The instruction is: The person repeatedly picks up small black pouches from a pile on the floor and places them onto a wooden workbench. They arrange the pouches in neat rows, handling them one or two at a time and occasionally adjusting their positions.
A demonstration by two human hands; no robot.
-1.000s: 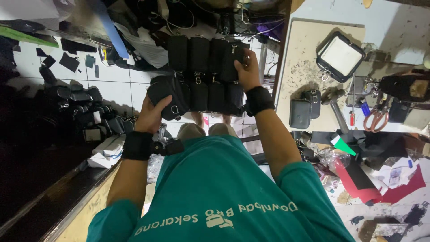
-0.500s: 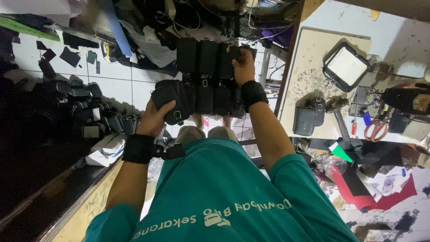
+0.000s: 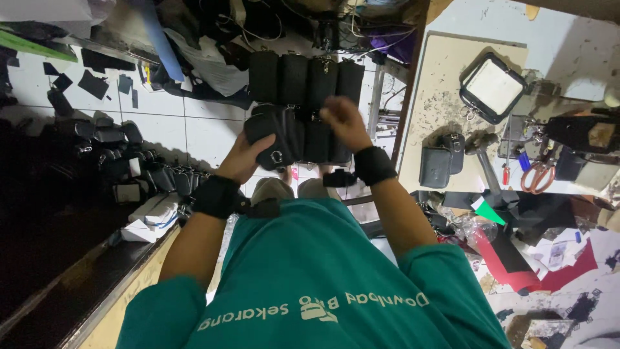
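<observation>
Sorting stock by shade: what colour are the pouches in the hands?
Black pouches, clearest in the head view.

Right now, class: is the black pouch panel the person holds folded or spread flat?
Folded: the black pouch panel bends over itself, one row of pouches above, another doubled beneath in the left hand and right hand.

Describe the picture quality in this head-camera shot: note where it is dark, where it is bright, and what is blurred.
Head view: the left side is deep in shadow, so the small black cases on the floor are hard to make out; the pale table at right is brightly lit; the right hand is smeared by motion blur, while the left hand on the black pouches is sharper.
</observation>
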